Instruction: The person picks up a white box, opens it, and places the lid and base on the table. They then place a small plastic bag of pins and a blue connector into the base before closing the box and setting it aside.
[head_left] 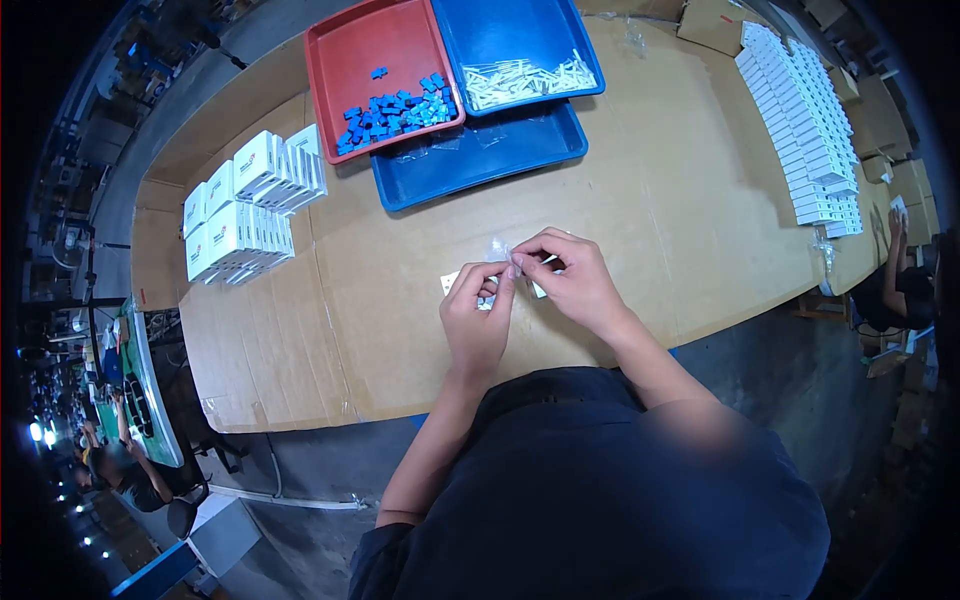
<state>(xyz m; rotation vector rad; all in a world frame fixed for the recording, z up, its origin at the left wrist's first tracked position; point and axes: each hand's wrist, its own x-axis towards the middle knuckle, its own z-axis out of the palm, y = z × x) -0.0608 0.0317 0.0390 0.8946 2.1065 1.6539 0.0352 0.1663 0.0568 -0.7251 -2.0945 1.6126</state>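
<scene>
left hand (478, 312) and right hand (577, 280): fingertips pinched together on clear plastic bag (498, 247) | bag: just above cardboard-covered tabletop (400, 345), near side of blue trays (480, 178) | red tray (375, 45): blue plastic pieces (395, 115) | white boxes (225, 240): stacked at left

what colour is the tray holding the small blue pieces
The tray is red, best seen in the head view.

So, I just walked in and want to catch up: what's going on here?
The left hand and right hand pinch a bit of clear plastic between their fingertips, over a cardboard surface. Beyond them, a red tray holds small blue pieces and a blue tray holds pale sticks. White boxes stand stacked at both sides.
</scene>
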